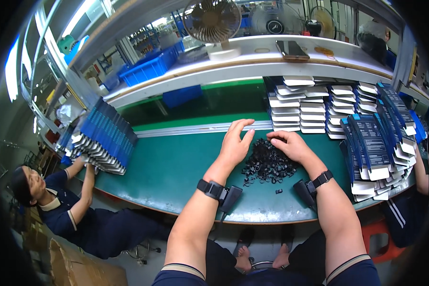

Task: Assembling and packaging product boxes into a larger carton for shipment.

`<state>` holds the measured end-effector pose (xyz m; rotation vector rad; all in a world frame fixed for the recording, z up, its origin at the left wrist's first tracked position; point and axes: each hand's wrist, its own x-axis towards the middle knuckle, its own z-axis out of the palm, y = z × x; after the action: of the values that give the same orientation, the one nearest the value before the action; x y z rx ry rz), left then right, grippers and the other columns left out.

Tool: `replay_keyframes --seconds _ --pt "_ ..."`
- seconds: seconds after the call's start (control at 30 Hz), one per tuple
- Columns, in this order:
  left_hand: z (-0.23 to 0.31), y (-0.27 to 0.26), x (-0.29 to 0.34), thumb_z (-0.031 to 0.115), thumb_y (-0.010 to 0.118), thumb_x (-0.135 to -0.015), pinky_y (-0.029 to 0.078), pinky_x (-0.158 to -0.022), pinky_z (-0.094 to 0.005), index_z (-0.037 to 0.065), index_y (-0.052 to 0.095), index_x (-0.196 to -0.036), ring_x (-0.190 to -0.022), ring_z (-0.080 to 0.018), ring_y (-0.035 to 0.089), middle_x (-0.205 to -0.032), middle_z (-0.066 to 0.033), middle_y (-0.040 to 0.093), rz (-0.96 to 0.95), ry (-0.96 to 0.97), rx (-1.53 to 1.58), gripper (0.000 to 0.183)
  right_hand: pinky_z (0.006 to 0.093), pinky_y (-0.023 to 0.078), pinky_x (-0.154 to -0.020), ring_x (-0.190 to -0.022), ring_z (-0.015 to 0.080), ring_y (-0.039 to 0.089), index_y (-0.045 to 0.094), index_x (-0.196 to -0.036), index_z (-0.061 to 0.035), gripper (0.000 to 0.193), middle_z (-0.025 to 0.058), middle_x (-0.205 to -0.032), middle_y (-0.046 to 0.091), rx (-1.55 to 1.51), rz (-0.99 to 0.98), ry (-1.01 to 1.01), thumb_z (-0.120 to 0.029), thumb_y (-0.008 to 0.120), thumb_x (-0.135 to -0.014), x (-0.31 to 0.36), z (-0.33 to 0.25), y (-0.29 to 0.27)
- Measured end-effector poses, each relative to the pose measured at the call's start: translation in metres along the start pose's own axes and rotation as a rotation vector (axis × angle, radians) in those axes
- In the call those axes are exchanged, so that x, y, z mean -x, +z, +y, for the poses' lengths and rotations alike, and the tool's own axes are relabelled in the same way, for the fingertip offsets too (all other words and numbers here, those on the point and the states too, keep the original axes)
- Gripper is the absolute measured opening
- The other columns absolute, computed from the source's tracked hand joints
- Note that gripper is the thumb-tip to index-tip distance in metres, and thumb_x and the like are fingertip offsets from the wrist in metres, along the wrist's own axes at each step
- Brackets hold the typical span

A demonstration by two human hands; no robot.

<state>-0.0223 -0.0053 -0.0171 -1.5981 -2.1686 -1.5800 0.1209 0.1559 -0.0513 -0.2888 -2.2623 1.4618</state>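
Observation:
A loose heap of small black ring-like plastic parts (270, 164) lies on the green tabletop (176, 167). At its left edge is my left hand (236, 144), thumb and fingers apart, with nothing visible in it. Over the right side of the heap, my right hand (293, 147) curves inward with its fingers loosely bent and apart; I see nothing held. One black piece (279, 191) sits alone nearer to me. Each wrist wears a black strap with a small black device, the left device (230, 199) and the right device (304, 193).
Stacked flat blue-and-white boxes (367, 143) crowd the right, and more box stacks (298, 105) stand behind. Another row of boxes (105, 136) is at the left, where a co-worker (57, 205) reaches in. A shelf with a fan (213, 21) and phone (291, 50) spans above.

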Motion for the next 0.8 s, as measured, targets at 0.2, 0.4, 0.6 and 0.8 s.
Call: replay_keyframes --seconds 0.2,0.4,0.6,0.8 --pt "0.044 -0.047 0.067 0.005 0.061 -0.085 0.045 -0.094 -0.0360 0.007 0.062 -0.112 -0.113 -0.0271 0.055 -0.118 -0.0114 0.059 0.045 0.103 -0.194 0.026 0.0283 0.049 -0.082 -0.089 0.0137 0.063 0.066 -0.113 -0.0043 0.028 0.0081 -0.096 0.070 0.026 0.057 0.010 -0.018 0.063 -0.089 0.003 0.007 -0.014" --pt "0.064 -0.143 0.238 0.004 0.064 -0.080 0.044 -0.095 -0.0396 0.009 0.064 -0.109 -0.111 -0.0318 0.054 -0.117 -0.0120 0.059 0.068 -0.128 -0.533 0.029 0.0312 0.049 -0.082 -0.089 0.0159 0.065 0.068 -0.108 -0.0053 0.027 0.0096 -0.096 0.070 0.100 0.138 -0.063 -0.023 0.063 -0.088 -0.008 0.016 -0.011" --pt "0.106 -0.228 0.494 0.005 0.066 -0.079 0.044 -0.094 -0.0389 0.009 0.065 -0.107 -0.110 -0.0320 0.053 -0.114 -0.0121 0.059 0.229 -0.823 -0.801 0.029 0.0265 0.047 -0.075 -0.080 0.0123 0.060 0.066 -0.108 0.0003 0.035 0.0070 -0.088 0.069 0.153 0.246 -0.110 -0.028 0.057 -0.091 -0.024 0.038 -0.030" --pt "0.212 -0.202 0.764 0.014 0.057 -0.092 0.049 -0.082 -0.0340 0.011 0.064 -0.107 -0.096 -0.0189 0.059 -0.106 -0.0063 0.062 1.151 -1.575 -0.214 0.017 0.0272 0.045 -0.085 -0.088 0.0139 0.060 0.062 -0.120 -0.0022 0.034 0.0085 -0.095 0.068 0.040 0.255 -0.185 -0.025 0.054 -0.097 -0.068 0.098 -0.060"
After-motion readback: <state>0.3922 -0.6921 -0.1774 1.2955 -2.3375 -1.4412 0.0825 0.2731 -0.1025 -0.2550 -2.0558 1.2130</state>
